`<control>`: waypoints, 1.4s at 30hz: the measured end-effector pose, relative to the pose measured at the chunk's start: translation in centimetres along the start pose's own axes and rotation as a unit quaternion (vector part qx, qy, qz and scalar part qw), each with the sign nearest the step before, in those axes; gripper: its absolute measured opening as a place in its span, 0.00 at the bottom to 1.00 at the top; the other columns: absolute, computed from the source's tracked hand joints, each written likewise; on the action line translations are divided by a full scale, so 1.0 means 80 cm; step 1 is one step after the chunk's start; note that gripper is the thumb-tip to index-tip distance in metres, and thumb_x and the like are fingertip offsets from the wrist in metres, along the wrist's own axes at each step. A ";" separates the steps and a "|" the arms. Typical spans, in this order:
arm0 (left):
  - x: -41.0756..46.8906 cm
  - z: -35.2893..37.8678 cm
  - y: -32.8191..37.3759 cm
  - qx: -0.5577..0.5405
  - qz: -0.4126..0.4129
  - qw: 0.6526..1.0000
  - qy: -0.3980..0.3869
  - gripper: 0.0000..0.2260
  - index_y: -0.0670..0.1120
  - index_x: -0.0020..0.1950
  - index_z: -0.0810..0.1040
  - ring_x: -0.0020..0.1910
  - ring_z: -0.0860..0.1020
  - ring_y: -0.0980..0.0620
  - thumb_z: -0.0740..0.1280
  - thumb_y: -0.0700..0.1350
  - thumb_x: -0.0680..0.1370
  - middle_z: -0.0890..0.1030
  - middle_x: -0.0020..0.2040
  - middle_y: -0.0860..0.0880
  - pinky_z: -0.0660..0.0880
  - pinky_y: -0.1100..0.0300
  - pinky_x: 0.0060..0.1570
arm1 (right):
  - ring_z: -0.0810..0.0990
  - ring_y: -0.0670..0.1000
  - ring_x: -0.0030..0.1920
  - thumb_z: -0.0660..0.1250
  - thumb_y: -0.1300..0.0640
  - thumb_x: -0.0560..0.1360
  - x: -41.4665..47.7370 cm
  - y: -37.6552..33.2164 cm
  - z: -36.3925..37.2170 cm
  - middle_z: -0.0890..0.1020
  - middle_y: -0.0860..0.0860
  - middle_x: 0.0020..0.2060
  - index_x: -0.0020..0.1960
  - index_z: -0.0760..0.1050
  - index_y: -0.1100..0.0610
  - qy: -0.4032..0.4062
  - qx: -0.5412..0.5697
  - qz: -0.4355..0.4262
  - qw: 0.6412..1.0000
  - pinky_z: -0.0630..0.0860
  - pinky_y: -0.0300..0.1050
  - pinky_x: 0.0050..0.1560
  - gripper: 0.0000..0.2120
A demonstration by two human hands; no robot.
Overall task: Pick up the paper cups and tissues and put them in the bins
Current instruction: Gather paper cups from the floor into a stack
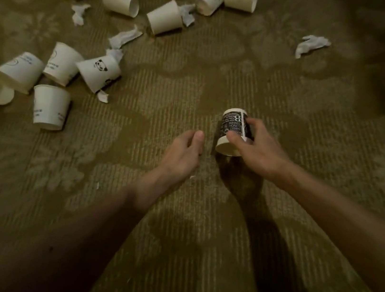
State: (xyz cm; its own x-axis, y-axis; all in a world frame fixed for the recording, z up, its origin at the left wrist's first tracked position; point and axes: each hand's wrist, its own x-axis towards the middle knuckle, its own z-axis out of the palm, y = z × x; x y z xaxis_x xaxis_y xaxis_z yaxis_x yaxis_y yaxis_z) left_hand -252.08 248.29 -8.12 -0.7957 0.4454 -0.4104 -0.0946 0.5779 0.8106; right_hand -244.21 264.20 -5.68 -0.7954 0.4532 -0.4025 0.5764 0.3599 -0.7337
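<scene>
The right hand (258, 147) has a grip on a black cup (233, 127) saying SWEET, LUNCH, DINNER. The left hand (182, 154) is loose. White cups (50, 109) lie well apart.

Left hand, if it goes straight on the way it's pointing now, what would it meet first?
Most likely the dark printed cup that the right hand grips, just ahead and right of the left hand. It could slip past the cup's left side onto bare carpet; depth is unclear.

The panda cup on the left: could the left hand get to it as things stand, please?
Probably yes: the left hand holds nothing, and only bare carpet separates it from the panda cup.
</scene>
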 end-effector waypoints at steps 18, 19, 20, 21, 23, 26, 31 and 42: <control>0.011 -0.019 0.005 -0.282 -0.166 0.930 -0.171 0.33 0.48 0.63 0.73 0.46 0.85 0.47 0.70 0.69 0.67 0.80 0.55 0.45 0.80 0.55 0.37 | 0.81 0.47 0.46 0.74 0.61 0.72 -0.024 -0.061 -0.040 0.80 0.53 0.55 0.67 0.69 0.49 -0.115 0.004 0.066 0.991 0.77 0.37 0.38 0.27; 0.016 -0.024 0.017 -0.305 -0.182 0.913 -0.198 0.38 0.49 0.64 0.72 0.47 0.85 0.46 0.74 0.69 0.62 0.80 0.57 0.44 0.81 0.52 0.40 | 0.81 0.46 0.45 0.75 0.61 0.71 -0.023 -0.066 -0.054 0.80 0.52 0.55 0.68 0.70 0.49 -0.139 0.007 0.059 0.988 0.76 0.34 0.37 0.28; 0.021 -0.026 0.033 -0.320 -0.190 0.898 -0.233 0.41 0.49 0.64 0.72 0.48 0.85 0.45 0.76 0.70 0.59 0.81 0.57 0.43 0.81 0.51 0.40 | 0.82 0.46 0.46 0.75 0.61 0.71 -0.023 -0.069 -0.069 0.80 0.51 0.55 0.68 0.70 0.49 -0.160 0.010 0.054 0.986 0.77 0.35 0.38 0.29; 0.025 -0.026 0.050 -0.323 -0.182 0.889 -0.269 0.41 0.49 0.64 0.74 0.48 0.85 0.47 0.77 0.70 0.58 0.83 0.56 0.44 0.81 0.53 0.38 | 0.83 0.47 0.48 0.76 0.61 0.70 -0.024 -0.072 -0.082 0.80 0.51 0.56 0.68 0.70 0.49 -0.175 0.015 0.050 0.983 0.78 0.36 0.41 0.29; 0.037 -0.017 0.085 -0.274 -0.119 0.906 -0.301 0.33 0.48 0.60 0.79 0.38 0.84 0.52 0.74 0.69 0.64 0.85 0.47 0.47 0.77 0.60 0.27 | 0.84 0.48 0.49 0.76 0.63 0.70 -0.021 -0.072 -0.105 0.81 0.51 0.55 0.68 0.70 0.51 -0.191 0.032 0.031 0.981 0.80 0.38 0.44 0.30; 0.057 0.006 0.130 -0.100 -0.033 0.957 -0.268 0.23 0.46 0.50 0.81 0.24 0.76 0.54 0.66 0.66 0.75 0.82 0.32 0.51 0.69 0.64 0.19 | 0.84 0.47 0.48 0.75 0.66 0.69 -0.009 -0.054 -0.131 0.82 0.53 0.54 0.67 0.70 0.53 -0.193 0.095 0.041 0.976 0.79 0.37 0.43 0.30; 0.098 0.015 0.160 0.048 0.030 0.981 -0.184 0.21 0.46 0.48 0.77 0.21 0.77 0.51 0.63 0.64 0.78 0.81 0.27 0.48 0.68 0.63 0.18 | 0.81 0.47 0.55 0.75 0.50 0.70 0.060 -0.025 -0.162 0.81 0.49 0.59 0.67 0.71 0.45 -0.171 0.102 0.032 0.979 0.78 0.43 0.51 0.27; 0.164 0.006 0.185 -0.008 -0.004 0.996 -0.089 0.16 0.46 0.54 0.75 0.25 0.79 0.55 0.68 0.57 0.78 0.82 0.42 0.44 0.73 0.62 0.22 | 0.40 0.63 0.78 0.57 0.36 0.79 0.280 0.015 -0.212 0.41 0.53 0.79 0.79 0.46 0.40 0.022 -0.243 0.028 0.969 0.46 0.69 0.74 0.34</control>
State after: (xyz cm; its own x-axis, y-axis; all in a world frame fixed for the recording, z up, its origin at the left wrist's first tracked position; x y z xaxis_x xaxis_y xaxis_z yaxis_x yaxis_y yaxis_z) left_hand -263.66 263.00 -1.71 -0.6762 0.5554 -0.4840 -0.1121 0.5718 0.8127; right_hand -258.13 288.60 -6.24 -0.7583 0.5134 -0.4018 0.6467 0.6707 -0.3634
